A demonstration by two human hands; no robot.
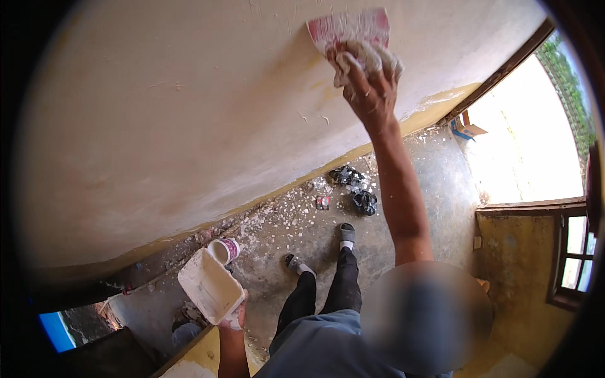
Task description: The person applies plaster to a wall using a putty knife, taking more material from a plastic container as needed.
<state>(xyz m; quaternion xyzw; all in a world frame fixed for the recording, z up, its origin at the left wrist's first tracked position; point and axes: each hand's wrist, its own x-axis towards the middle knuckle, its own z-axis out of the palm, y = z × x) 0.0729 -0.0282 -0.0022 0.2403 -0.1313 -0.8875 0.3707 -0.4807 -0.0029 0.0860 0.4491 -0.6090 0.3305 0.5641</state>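
Note:
My right hand (368, 72), smeared with white paste, reaches up and grips a wide putty knife (350, 28). Its red, paste-streaked blade lies against the wall (189, 94), which is coated in pale filler with a few raised ridges. Down at the lower left, my left hand (235, 315) is closed on the edge of a white rectangular tub (211, 286). Whitish residue coats the inside of that tub. Part of the left hand's fingers is hidden under the tub.
A round white bucket (224, 251) stands on the floor by the tub. Black plastic bags (364, 202) and white flakes litter the concrete floor (416, 246) along the wall's foot. At right are a doorway, a cardboard box (466, 129) and a window (575, 255).

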